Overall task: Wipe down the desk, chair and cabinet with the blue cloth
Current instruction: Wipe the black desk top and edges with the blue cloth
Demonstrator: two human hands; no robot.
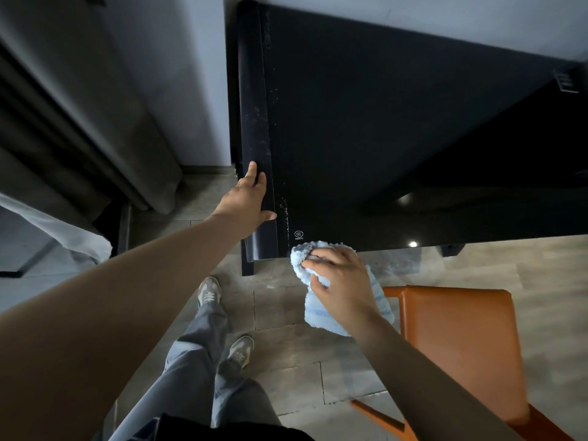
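Because the cloth (315, 310) is soft, light and floppy, it likely handles best bunched in the palm. The right hand (343, 281) grips it so at the desk's (381, 122) near corner, while the left hand (251, 198) rests straight-fingered on the desk's dusty side edge.

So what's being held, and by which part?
The right hand grips the blue cloth by its bunched upper part; the rest hangs. The left hand holds nothing, resting on the left edge of the desk.
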